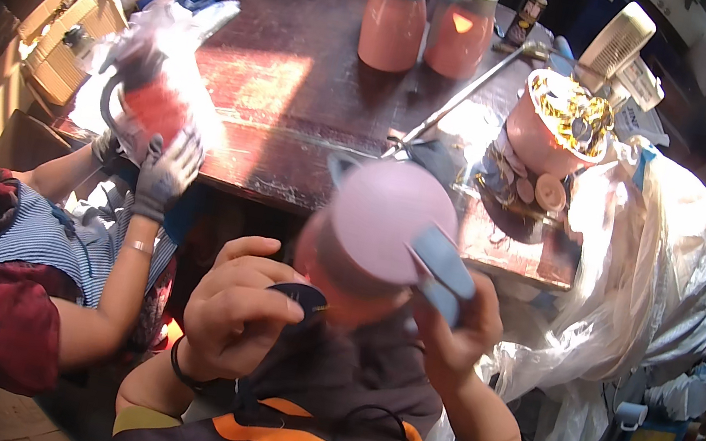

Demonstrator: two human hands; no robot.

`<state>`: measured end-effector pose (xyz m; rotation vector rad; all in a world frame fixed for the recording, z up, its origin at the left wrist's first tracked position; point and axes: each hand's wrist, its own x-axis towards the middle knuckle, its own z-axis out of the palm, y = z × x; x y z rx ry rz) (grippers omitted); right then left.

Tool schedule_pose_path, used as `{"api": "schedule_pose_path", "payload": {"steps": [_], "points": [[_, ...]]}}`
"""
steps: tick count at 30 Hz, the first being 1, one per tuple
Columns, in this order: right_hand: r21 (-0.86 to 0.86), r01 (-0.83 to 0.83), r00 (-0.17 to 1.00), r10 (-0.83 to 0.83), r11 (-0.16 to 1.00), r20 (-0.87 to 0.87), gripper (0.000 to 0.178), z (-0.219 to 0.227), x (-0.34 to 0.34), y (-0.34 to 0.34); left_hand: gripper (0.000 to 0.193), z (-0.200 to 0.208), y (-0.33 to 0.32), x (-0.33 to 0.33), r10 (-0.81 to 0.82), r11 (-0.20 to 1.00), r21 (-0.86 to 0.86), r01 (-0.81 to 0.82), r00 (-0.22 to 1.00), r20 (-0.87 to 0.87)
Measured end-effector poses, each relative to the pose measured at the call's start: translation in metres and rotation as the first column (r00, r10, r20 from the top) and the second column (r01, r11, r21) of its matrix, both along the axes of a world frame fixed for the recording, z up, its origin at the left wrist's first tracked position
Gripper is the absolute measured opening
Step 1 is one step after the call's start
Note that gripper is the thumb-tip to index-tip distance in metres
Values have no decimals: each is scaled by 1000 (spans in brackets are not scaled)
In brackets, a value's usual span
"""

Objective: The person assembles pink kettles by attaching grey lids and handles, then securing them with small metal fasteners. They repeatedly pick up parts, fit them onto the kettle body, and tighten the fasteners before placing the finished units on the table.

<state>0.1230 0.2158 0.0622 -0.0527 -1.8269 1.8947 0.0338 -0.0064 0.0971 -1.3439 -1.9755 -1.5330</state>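
Note:
A pink jug (334, 276) is held up over my lap, tilted, its flat round pink end (391, 218) facing up. Grey parts (447, 264) stick out on its right side, and a grey edge shows at its far left. My right hand (463, 334) is closed around the grey part on the right, slightly smeared by motion. Close to the jug's left side, my left hand (238, 309) pinches a small dark round tag (301, 298) with gold marks between thumb and fingers. The tag appears apart from the jug.
A person at left, in grey gloves (168, 174), handles a red jug (153, 96) in clear plastic. Pink jugs (395, 20) stand at the far side of the dark table (244, 140). A pink tub (536, 121) of gold tags, a fan (618, 39) and white plastic sheeting (665, 247) are at right.

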Motion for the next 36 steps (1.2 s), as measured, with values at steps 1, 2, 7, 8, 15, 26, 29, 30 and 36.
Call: {"api": "schedule_pose_path", "payload": {"steps": [1,2,7,8,15,26,29,30,36], "points": [[141,18,999,-13,990,-35,38,9,-25,-5,17,-2,-5,1,97,995,-10,-97,995,-38],[278,100,987,-61,955,-146,32,8,-54,-14,24,-7,-1,7,253,965,40,-261,957,141],[261,142,972,-85,955,-220,32,-15,-150,-47,28,-50,-12,9,46,956,191,-224,754,655],[151,127,956,-81,980,-282,29,-17,-167,-52,24,-65,-15,11,141,977,34,-209,763,631],[573,138,984,-48,808,-169,46,-17,-300,-70,22,-111,-9,0,284,941,-311,-133,810,513],[946,93,947,-322,311,13,63,33,-460,109,17,-161,-19,-11,283,926,-376,25,613,738],[936,289,938,-257,202,-234,51,14,-451,109,18,-157,-9,-17,249,932,-358,54,623,741],[925,326,931,-237,195,-279,46,13,-445,109,19,-155,-5,-19,238,932,-355,70,620,748],[815,448,887,-68,367,-457,31,4,-382,76,19,-141,-4,-18,182,931,-356,82,742,645]]}}
